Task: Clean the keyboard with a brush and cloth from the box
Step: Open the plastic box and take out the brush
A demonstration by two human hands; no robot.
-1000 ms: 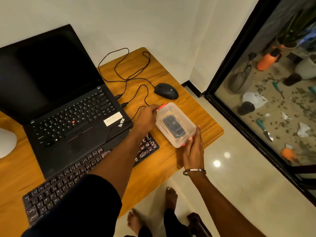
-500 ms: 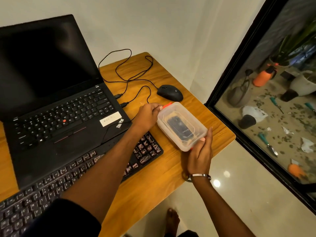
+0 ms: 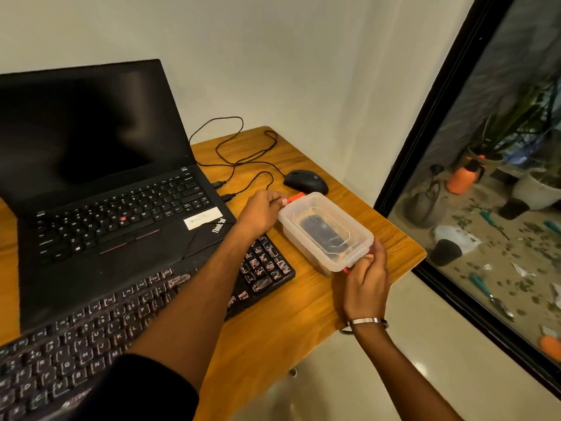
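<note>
Wooden worktop (image 3: 273, 323) is carrying clear rectangular plastic box (image 3: 326, 230) beside black keyboard (image 3: 91, 338). Left hand (image 3: 262, 209) and right hand (image 3: 365, 276) are each pinching 1 orange clip; sudden release risks box sliding off edge.

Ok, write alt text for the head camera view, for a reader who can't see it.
A person's left hand and right hand grip the orange latches at opposite ends of a lidded clear plastic box on a wooden desk. A dark object shows through the lid. Left of the box lie a black external keyboard, an open ThinkPad laptop and a wired mouse.
</note>
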